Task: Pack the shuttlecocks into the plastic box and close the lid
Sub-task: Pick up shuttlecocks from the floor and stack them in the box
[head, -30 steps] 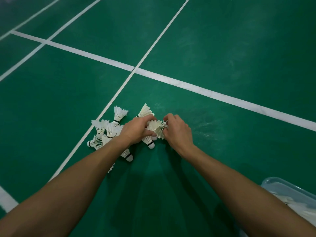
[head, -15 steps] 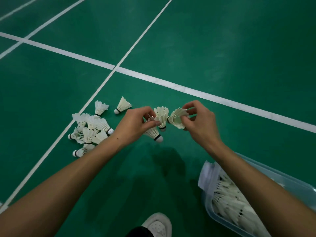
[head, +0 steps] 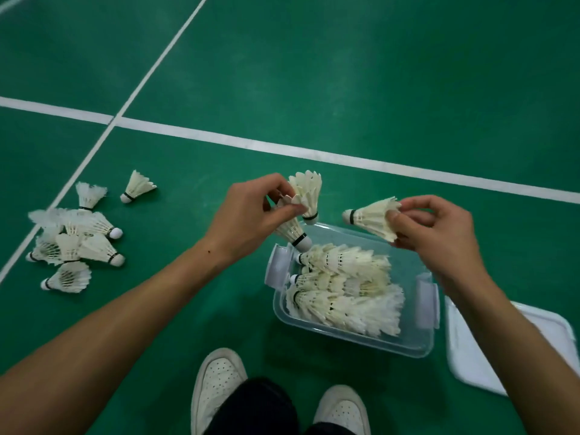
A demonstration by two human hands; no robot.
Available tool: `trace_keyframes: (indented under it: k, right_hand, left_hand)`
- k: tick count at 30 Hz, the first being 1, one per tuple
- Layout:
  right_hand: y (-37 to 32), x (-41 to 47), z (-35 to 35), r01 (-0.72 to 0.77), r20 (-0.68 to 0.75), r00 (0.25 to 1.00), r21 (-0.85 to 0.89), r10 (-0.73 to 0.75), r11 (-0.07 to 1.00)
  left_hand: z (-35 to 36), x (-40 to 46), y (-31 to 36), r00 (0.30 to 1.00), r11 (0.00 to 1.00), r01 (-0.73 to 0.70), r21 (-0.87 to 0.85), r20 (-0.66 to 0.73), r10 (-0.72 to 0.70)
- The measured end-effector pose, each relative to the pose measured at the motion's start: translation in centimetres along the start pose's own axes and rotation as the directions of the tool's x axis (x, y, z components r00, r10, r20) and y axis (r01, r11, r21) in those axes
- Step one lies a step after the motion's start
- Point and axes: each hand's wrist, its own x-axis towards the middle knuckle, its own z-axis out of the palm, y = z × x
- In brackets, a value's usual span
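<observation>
A clear plastic box point(head: 420, 342) stands open on the green floor, holding rows of white shuttlecocks point(head: 345, 290). My left hand point(head: 248, 215) hovers over the box's far left corner, pinching two shuttlecocks point(head: 303, 208) by their feathers, cork ends down. My right hand point(head: 436, 230) is above the box's far right side and grips one shuttlecock point(head: 373, 219) by its feather rim, cork pointing left. A pile of loose shuttlecocks point(head: 73, 243) lies on the floor at the left. The white lid point(head: 489, 346) lies flat to the right of the box.
My two white shoes point(head: 216, 387) stand at the bottom centre, close to the box's near edge. White court lines point(head: 282, 149) cross the green floor beyond the hands. White latches point(head: 276, 265) hang on the box's left and right ends.
Both hands lifted shuttlecocks off the floor pile and carried them right, over the box. The view swung right and down, bringing the whole box, the lid and my shoes into sight.
</observation>
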Motion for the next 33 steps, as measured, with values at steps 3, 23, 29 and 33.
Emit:
trace_keyframes:
  k: [3, 23, 29, 33]
  right_hand:
    - [2.2, -1.6, -0.2, -0.036, 0.056, 0.998, -0.111, 0.042, 0.993]
    - [8.9, -0.9, 7.5, 0.216, 0.147, 0.976, -0.761, -0.162, 0.612]
    - [9.1, -1.0, 8.0, 0.31, 0.222, 0.947, -0.822, -0.233, 0.478]
    - [9.4, -1.2, 8.3, 0.325, 0.226, 0.941, -0.814, -0.253, 0.482]
  left_hand:
    - [0.8, -0.6, -0.3, 0.997, 1.0, 0.017, -0.023, -0.072, -0.019]
    - [0.0, -1.1, -2.3, 0.99, 0.997, 0.064, -0.031, -0.122, -0.067]
    - [0.7, -1.5, -2.2, 0.994, 0.998, 0.055, 0.004, -0.093, -0.054]
    - [1.4, -1.6, -1.9, 0.999, 0.999, 0.044, 0.026, -0.024, -0.043]
